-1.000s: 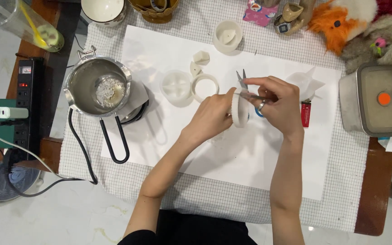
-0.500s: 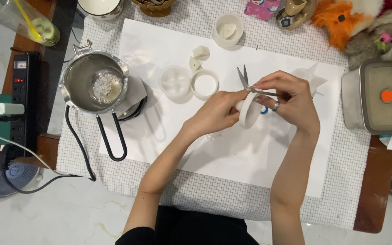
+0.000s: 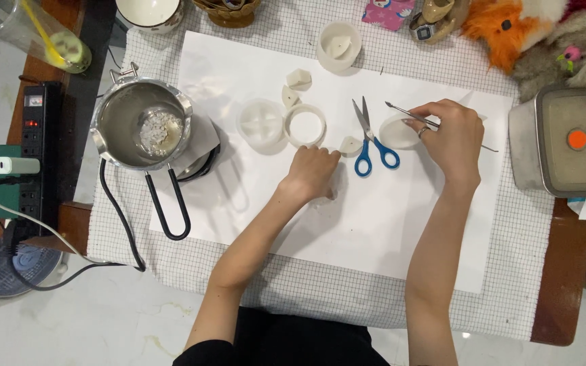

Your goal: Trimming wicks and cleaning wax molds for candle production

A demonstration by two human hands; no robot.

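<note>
My right hand [image 3: 450, 141] grips a thin metal tool [image 3: 403, 110] whose tip points left, above a white round wax piece [image 3: 395, 133] lying on the white paper sheet [image 3: 374, 224]. My left hand [image 3: 312, 173] rests on the paper with its fingers curled. Its fingertips are next to a small white faceted chunk [image 3: 350, 144]. Blue-handled scissors [image 3: 372, 141] lie between the two hands. A white ring mould [image 3: 304, 125] and a translucent round mould [image 3: 260, 124] sit just beyond my left hand.
A metal pot [image 3: 145, 129] with white flakes stands on a hotplate at the left, its black cable looping forward. A power strip [image 3: 32, 156] lies at the far left. A lidded metal box [image 3: 571, 142] and plush toys [image 3: 530, 34] are at the right, a white cup [image 3: 338, 46] at the back.
Both hands held the white round piece together before. It now lies on the paper, my left hand has dropped to the sheet, and my right hand keeps the metal tool.
</note>
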